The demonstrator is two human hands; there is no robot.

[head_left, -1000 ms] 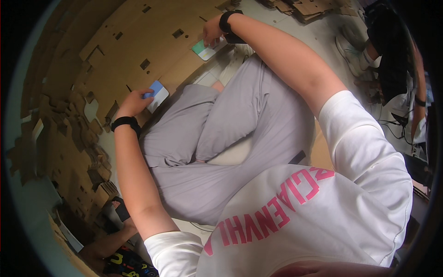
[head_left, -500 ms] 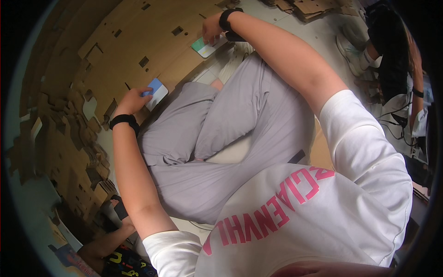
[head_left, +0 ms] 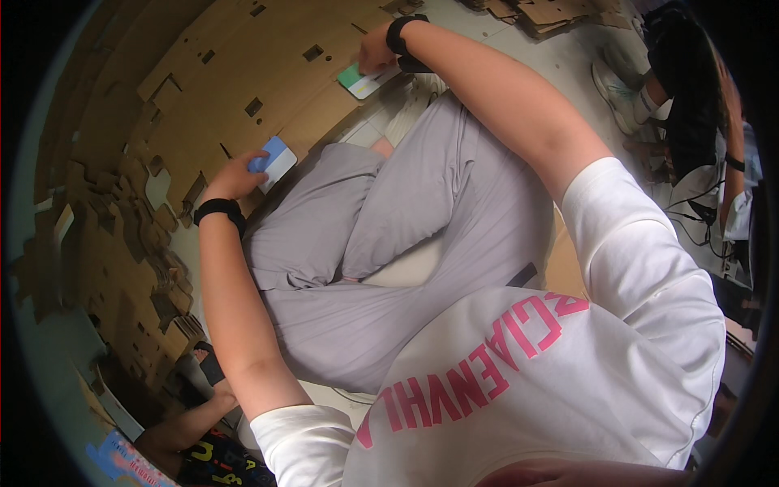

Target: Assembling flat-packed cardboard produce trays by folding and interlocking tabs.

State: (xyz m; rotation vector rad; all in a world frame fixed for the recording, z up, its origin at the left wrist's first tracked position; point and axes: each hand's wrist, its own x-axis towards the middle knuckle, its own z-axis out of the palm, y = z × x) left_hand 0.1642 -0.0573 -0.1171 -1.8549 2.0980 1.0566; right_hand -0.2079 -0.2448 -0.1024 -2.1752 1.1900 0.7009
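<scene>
The left hand (head_left: 235, 177) pinches a blue-and-white card (head_left: 279, 161), the right hand (head_left: 376, 50) a green-and-white card (head_left: 357, 84), and loosened fingers could drop either off the cardboard sheet (head_left: 284, 93)

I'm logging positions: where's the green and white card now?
In the head view, the green and white card is high, just left of centre, touching the right hand, by the edge of the cardboard.

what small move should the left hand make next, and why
Probably slide the blue-and-white card slightly farther onto the cardboard sheet: the left hand already grips the card by one end, and the card appears to sit right at the sheet's near edge, close to the grey trousers, with bare sheet beyond it.
</scene>
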